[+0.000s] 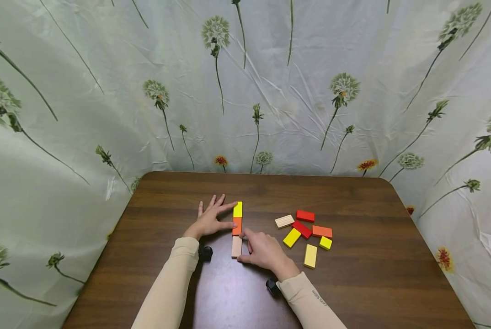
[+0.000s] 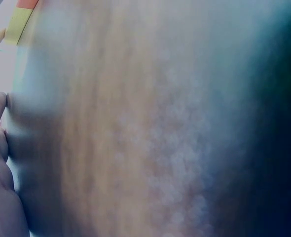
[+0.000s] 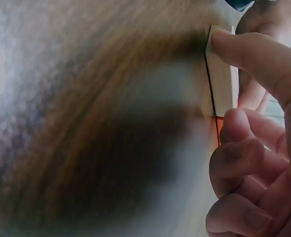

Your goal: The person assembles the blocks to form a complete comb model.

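Three blocks lie end to end in a straight row on the table: a yellow block (image 1: 238, 210) farthest away, an orange block (image 1: 238, 221) in the middle and a pale wooden block (image 1: 236, 247) nearest. From the left, my left hand (image 1: 207, 223) spreads over the table, its index fingertip at the yellow block and its thumb at the orange one. My right hand (image 1: 266, 250) holds the pale block between thumb and index finger, one at each end. In the right wrist view, the thumb presses the end of this block (image 3: 222, 79) while the other fingers curl beside the row.
Right of the row lie several loose blocks, among them a red block (image 1: 305, 216), an orange-red block (image 1: 322, 231), a yellow block (image 1: 291, 238) and a pale yellow block (image 1: 310, 256). A flower-patterned curtain (image 1: 245, 114) hangs behind the brown wooden table (image 1: 373, 274).
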A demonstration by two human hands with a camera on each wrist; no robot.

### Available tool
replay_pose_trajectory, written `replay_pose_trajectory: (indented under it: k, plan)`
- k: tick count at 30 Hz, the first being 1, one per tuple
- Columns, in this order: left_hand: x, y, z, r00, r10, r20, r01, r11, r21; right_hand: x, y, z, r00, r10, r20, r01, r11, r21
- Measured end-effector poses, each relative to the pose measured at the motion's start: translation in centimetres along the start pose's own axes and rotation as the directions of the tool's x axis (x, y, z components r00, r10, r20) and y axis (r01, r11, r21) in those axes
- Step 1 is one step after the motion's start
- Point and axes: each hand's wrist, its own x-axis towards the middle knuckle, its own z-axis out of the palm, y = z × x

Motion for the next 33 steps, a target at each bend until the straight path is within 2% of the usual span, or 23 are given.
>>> replay_pose_trajectory:
  k: [7,15,27,33]
  plan:
    - [0.02,0.25,-0.08,1.0,0.008,-0.003,-0.008,1.0,-0.01,-0.03,0.02,-0.24,0.999,-0.024,-0.031,0.023,1.0,-0.021]
    - [0.1,0.29,0.0,1.0,0.012,-0.003,-0.012,1.0,-0.014,-0.04,0.24,-0.14,0.999,-0.045,-0.028,0.044,0.999,-0.01]
    - [-0.16,0.51,0.08,1.0,-0.004,0.005,0.004,1.0,-0.014,-0.17,0.3,0.02,1.0,-0.008,-0.019,0.008,1.0,0.004]
    - [-0.41,0.31,-0.02,1.0,0.01,-0.01,-0.01,1.0,-0.014,-0.03,0.25,0.32,1.0,0.006,-0.025,-0.006,1.0,0.008]
